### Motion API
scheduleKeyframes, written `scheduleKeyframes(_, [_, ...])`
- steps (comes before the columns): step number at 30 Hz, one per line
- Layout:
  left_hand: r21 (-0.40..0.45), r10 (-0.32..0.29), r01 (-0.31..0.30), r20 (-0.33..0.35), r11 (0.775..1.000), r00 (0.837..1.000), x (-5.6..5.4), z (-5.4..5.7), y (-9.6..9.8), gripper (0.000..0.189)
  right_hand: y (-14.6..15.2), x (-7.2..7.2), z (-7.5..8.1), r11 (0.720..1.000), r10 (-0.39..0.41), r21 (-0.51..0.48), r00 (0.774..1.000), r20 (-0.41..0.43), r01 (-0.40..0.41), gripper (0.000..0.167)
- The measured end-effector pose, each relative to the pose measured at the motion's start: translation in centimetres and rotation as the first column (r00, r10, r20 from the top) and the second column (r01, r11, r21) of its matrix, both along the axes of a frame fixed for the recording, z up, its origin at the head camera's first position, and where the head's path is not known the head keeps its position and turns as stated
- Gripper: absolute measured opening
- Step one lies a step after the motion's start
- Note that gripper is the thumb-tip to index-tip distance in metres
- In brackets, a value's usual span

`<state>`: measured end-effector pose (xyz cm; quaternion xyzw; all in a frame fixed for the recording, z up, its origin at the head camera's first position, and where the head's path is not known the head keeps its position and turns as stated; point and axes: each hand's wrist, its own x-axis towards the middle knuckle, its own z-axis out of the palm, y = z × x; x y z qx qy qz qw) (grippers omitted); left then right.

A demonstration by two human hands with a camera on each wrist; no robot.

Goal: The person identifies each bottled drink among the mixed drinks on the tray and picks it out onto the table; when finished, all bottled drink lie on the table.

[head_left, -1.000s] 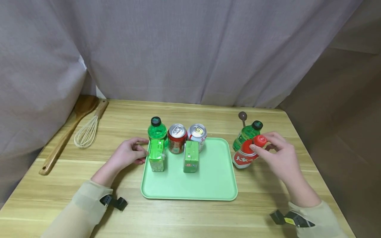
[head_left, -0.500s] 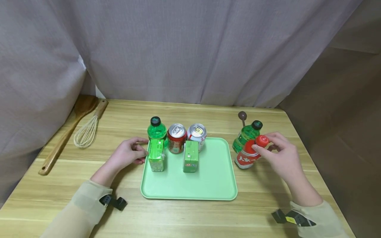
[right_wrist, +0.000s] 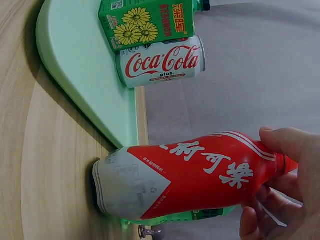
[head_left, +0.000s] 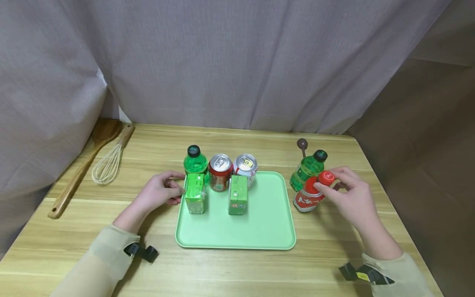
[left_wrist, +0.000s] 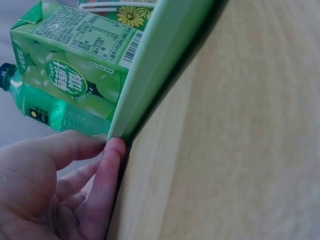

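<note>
My left hand [head_left: 163, 190] pinches the left rim of the light green tray [head_left: 259, 231] between thumb and finger; the left wrist view shows this grip up close. On the tray, a green grape juice carton [left_wrist: 75, 70] stands nearest that hand. My right hand [head_left: 350, 192] holds a red and white cola bottle [right_wrist: 195, 175] around its neck, below the red cap. The bottle is just right of the tray, its base close at the tabletop [right_wrist: 55, 180]. Directly behind it stands a green bottle [head_left: 309, 167] with a black cap, partly covered by the cola bottle.
Also on the tray are a second green carton [head_left: 238, 196], a red can [head_left: 220, 175], a white Coca-Cola can [right_wrist: 162, 62] and another green bottle [head_left: 195, 163]. A dark spoon [head_left: 302, 144] lies behind on the right. A whisk [head_left: 108, 165] and wooden spatula [head_left: 79, 169] lie at left.
The cola bottle in my right hand has shifted slightly to the right, a little away from the tray's edge. My left hand and the tray have stayed in place.
</note>
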<state>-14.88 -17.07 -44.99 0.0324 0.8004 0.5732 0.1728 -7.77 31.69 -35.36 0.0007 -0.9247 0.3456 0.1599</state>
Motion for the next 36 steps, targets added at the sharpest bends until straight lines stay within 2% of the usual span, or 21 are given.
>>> scheduleKeyframes(5, [0.002, 0.005, -0.005, 0.003, 1.0, 1.0, 0.0, 0.1, 0.1, 0.052, 0.1, 0.0, -0.2, 1.0, 0.018, -0.018, 1.0, -0.002, -0.018, 0.031])
scheduleKeyframes(16, [0.003, -0.002, 0.002, -0.019, 1.0, 1.0, 0.1, 0.2, 0.2, 0.053, 0.4, 0.1, -0.2, 0.999, 0.047, 0.01, 0.998, 0.031, -0.047, 0.034])
scheduleKeyframes(22, [0.013, -0.004, 0.004, -0.019, 1.0, 1.0, 0.2, 0.4, 0.2, 0.055, 0.5, 0.0, -0.3, 0.996, 0.082, 0.025, 0.997, 0.006, -0.082, 0.036])
scheduleKeyframes(26, [0.012, -0.008, 0.008, -0.028, 1.0, 1.0, 0.2, 0.4, 0.3, 0.055, 0.2, 0.0, 0.2, 0.991, 0.132, -0.029, 0.989, -0.064, -0.134, 0.04])
scheduleKeyframes(30, [0.005, -0.004, 0.004, -0.018, 1.0, 1.0, 0.2, 0.3, 0.3, 0.054, -0.4, 0.0, 1.3, 0.982, 0.144, -0.098, 0.974, -0.176, -0.163, 0.037])
scheduleKeyframes(33, [0.002, -0.008, 0.008, -0.015, 1.0, 1.0, 0.2, 0.3, 0.3, 0.054, -1.3, 0.1, 2.4, 0.979, 0.144, -0.098, 0.948, -0.284, -0.179, 0.039])
scheduleKeyframes(36, [0.005, -0.011, 0.012, -0.021, 1.0, 1.0, 0.1, 0.4, 0.2, 0.055, -2.7, 0.3, 3.8, 0.969, 0.175, -0.098, 0.912, -0.372, -0.226, 0.042])
